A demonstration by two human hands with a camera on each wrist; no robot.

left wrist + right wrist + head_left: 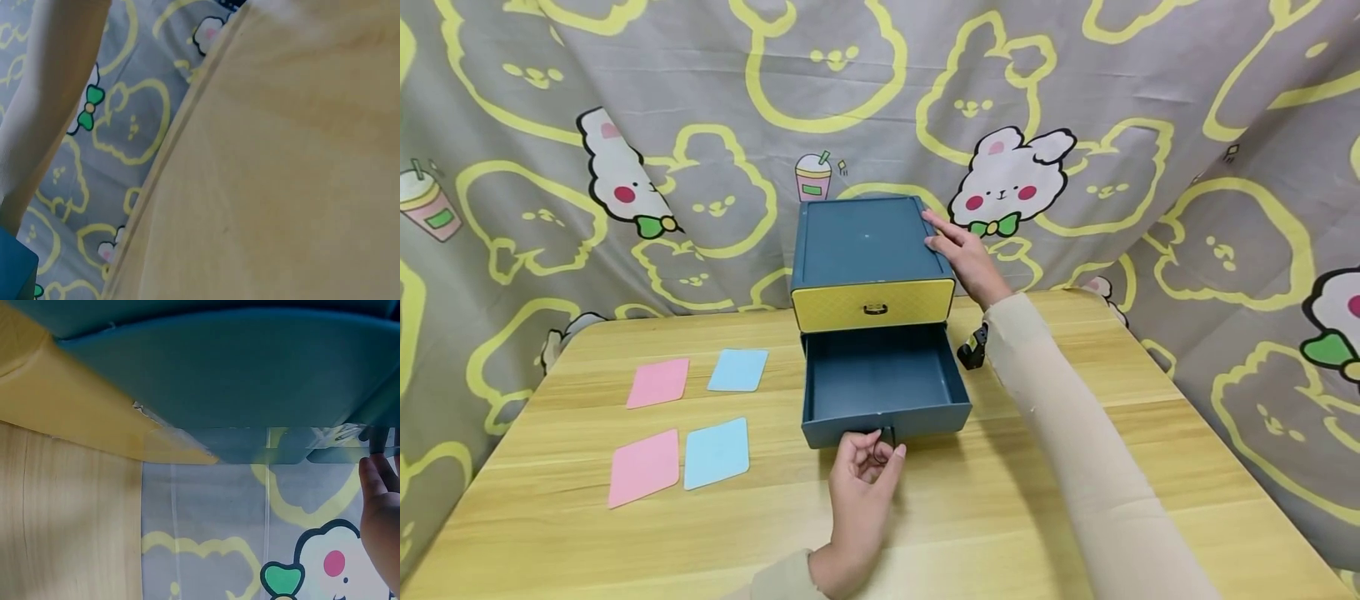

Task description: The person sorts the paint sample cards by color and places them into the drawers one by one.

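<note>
A dark blue two-drawer cabinet stands at the middle back of the table. Its upper drawer, with a yellow front and small dark handle, is closed. The lower drawer is pulled well out, its bare inside floor showing. My left hand pinches the thin black loop handle on that drawer's front between thumb and fingers. With fingers extended, my right hand rests against the top right edge of the cabinet; in the right wrist view its fingers touch the cabinet's side.
Left of the cabinet lie two pink cards and two light blue cards on the wooden table. A small black object sits beside the drawer, close to my right sleeve. A patterned grey curtain hangs behind.
</note>
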